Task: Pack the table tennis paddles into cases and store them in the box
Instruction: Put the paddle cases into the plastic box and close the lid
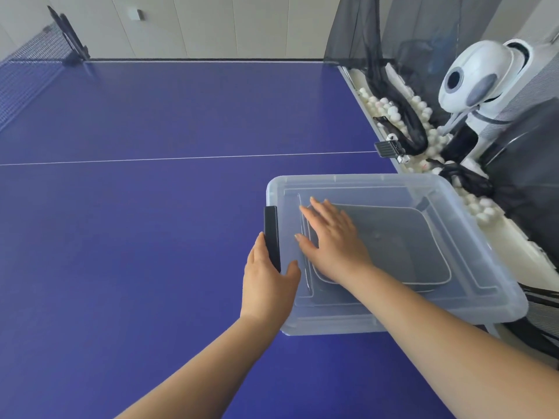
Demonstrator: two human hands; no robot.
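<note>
one blue table tennis table (151, 207) fills most of your view, a thin white line running across it and the net (27, 65) standing at the far left. beyond its right edge stands a white ball machine (481, 77) inside dark netting (363, 34), with a trough of white balls (423, 116) just beside the table's edge.

near the right edge of the table sits the clear plastic box (499, 306) with its translucent lid (348, 186) on top. through the lid you can make out a dark grey case (408, 243) with rounded corners lying flat inside; whether it holds a paddle you cannot tell from here.

your right hand (332, 237) lies palm down on the lid, toward its left side, fingers straight and a little spread, holding nothing, just resting on the plastic. your right forearm crosses the near edge of the box.

your left hand (269, 282) is at the box's left side, at the black latch (272, 234) that stands upright against the rim. your fingers lie along the latch's outer face and your thumb reaches over toward the lid edge, so the hand cups the clip between them. how firmly it presses you cannot tell.
</note>
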